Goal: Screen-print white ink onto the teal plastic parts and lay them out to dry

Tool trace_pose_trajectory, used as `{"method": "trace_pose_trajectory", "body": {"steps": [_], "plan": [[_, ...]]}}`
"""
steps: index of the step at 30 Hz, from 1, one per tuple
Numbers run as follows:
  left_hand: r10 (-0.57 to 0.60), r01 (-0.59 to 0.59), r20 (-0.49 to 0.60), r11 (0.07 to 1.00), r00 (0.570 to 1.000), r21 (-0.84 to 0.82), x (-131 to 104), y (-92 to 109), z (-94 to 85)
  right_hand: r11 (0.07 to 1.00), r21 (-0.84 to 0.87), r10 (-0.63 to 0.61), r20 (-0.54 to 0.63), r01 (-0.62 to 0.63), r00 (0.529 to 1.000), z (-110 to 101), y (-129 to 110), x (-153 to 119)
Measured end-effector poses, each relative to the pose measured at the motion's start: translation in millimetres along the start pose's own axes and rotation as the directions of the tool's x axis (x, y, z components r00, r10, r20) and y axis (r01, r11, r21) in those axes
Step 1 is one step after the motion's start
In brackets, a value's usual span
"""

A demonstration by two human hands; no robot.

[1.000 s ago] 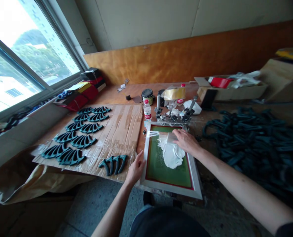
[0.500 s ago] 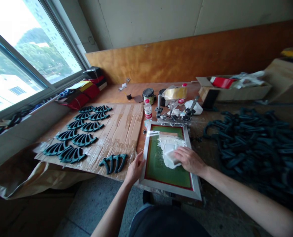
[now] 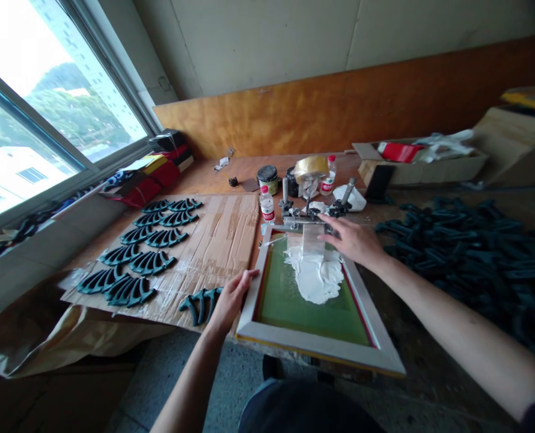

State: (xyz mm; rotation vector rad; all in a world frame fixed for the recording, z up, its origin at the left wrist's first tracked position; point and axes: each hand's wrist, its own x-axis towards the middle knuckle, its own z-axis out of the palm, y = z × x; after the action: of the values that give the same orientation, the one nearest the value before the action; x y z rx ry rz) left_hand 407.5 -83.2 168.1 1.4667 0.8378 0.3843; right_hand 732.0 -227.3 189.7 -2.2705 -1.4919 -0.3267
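A screen printing frame (image 3: 315, 355) with a pale metal rim and green mesh lies before me, its near edge raised off the table. My left hand (image 3: 235, 296) is closed on its left rim. Thick white ink (image 3: 319, 279) is spread over the upper middle of the mesh. A flat, pale squeegee (image 3: 313, 240) leans at the far end of the mesh, against the hinge clamp (image 3: 312, 218). My right hand (image 3: 355, 240) is beside the squeegee with fingers stretched apart; whether a fingertip touches it I cannot tell.
Dark green curved plastic parts (image 3: 152, 263) lie in rows on a cardboard sheet (image 3: 225, 231) at left. A large heap of similar parts (image 3: 466, 258) is at right. A red-capped bottle (image 3: 267, 207), a jar (image 3: 267, 177) and an open carton (image 3: 430, 168) stand behind.
My right hand has moved away from me, leaving the squeegee at the far end, and its fingers have opened. The frame's near edge has risen, with my left hand at its rim.
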Motion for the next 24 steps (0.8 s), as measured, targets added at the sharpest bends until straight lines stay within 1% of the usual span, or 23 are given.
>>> {"method": "trace_pose_trajectory", "body": {"steps": [2,3,4,5,6,7,8,9,10,11,12,13,14,15,16,17,18,19,20,21,22,23,24], "plan": [[0.079,-0.083,-0.056,0.994,0.995,-0.064,3,33,2.4,0.989,0.034,0.149,-0.117,-0.146,0.982,-6,25,-10],[0.136,-0.144,-0.088,0.985,0.987,-0.097,8,49,4.7,0.977,0.053,0.212,-0.127,-0.207,0.969,-4,35,-20],[0.198,-0.212,-0.110,0.969,0.974,-0.129,14,64,7.5,0.968,0.063,0.247,-0.095,-0.241,0.964,2,42,-33],[0.259,-0.276,-0.119,0.948,0.959,-0.160,21,78,10.6,0.967,0.066,0.247,-0.028,-0.244,0.969,11,45,-48],[0.307,-0.324,-0.111,0.927,0.945,-0.189,30,91,13.6,0.974,0.069,0.211,0.058,-0.215,0.976,23,44,-63],[0.343,-0.355,-0.092,0.910,0.935,-0.212,38,103,16.4,0.984,0.073,0.149,0.143,-0.161,0.978,36,39,-79],[0.366,-0.372,-0.072,0.899,0.928,-0.231,46,113,19.1,0.993,0.074,0.080,0.203,-0.097,0.976,50,31,-93],[0.378,-0.382,-0.065,0.891,0.923,-0.244,53,120,21.7,0.997,0.063,0.026,0.233,-0.042,0.972,63,22,-104],[0.387,-0.396,-0.087,0.883,0.918,-0.253,56,123,24.7,0.999,0.042,-0.007,0.246,-0.004,0.969,74,12,-113],[0.389,-0.411,-0.132,0.874,0.912,-0.259,57,121,28.6,1.000,0.016,-0.014,0.255,0.010,0.967,82,2,-119],[0.374,-0.415,-0.190,0.870,0.908,-0.265,54,114,33.8,1.000,-0.007,0.010,0.269,-0.009,0.963,87,-7,-122],[0.331,-0.386,-0.226,0.882,0.916,-0.271,48,101,40.6,0.998,-0.023,0.063,0.289,-0.059,0.955,88,-16,-124],[0.253,-0.305,-0.207,0.911,0.945,-0.279,39,83,49.2,0.991,-0.029,0.130,0.306,-0.127,0.943,88,-26,-125],[0.149,-0.193,-0.168,0.939,0.974,-0.284,27,61,59.3,0.981,-0.022,0.192,0.305,-0.195,0.933,85,-37,-127],[-0.003,-0.001,-0.016,0.967,1.000,-0.257,14,37,70.2,0.970,-0.003,0.234,0.278,-0.243,0.932,82,-51,-129],[-0.157,0.184,0.138,0.959,0.978,-0.215,1,13,81.3,0.967,0.030,0.241,0.228,-0.254,0.943,78,-67,-132],[-0.250,0.289,0.191,0.933,0.949,-0.213,-11,-10,91.3,0.973,0.069,0.206,0.162,-0.220,0.965,75,-85,-135],[-0.296,0.345,0.211,0.902,0.932,-0.260,-22,-31,99.2,0.984,0.112,0.126,0.101,-0.137,0.987,72,-102,-138],[-0.328,0.380,0.207,0.872,0.922,-0.309,-30,-47,103.7,0.988,0.150,0.018,0.061,-0.027,0.998,70,-117,-140],[-0.348,0.390,0.178,0.849,0.920,-0.355,-34,-59,103.8,0.980,0.180,-0.089,0.050,0.078,0.995,68,-126,-142],[-0.362,0.391,0.147,0.839,0.920,-0.378,-35,-67,98.8,0.967,0.201,-0.175,0.060,0.160,0.983,65,-128,-143],[-0.371,0.382,0.106,0.845,0.923,-0.374,-33,-73,88.4,0.957,0.205,-0.224,0.082,0.204,0.971,61,-121,-144],[-0.374,0.367,0.049,0.863,0.926,-0.346,-29,-78,72.7,0.961,0.188,-0.226,0.102,0.205,0.969,56,-105,-146]]}}
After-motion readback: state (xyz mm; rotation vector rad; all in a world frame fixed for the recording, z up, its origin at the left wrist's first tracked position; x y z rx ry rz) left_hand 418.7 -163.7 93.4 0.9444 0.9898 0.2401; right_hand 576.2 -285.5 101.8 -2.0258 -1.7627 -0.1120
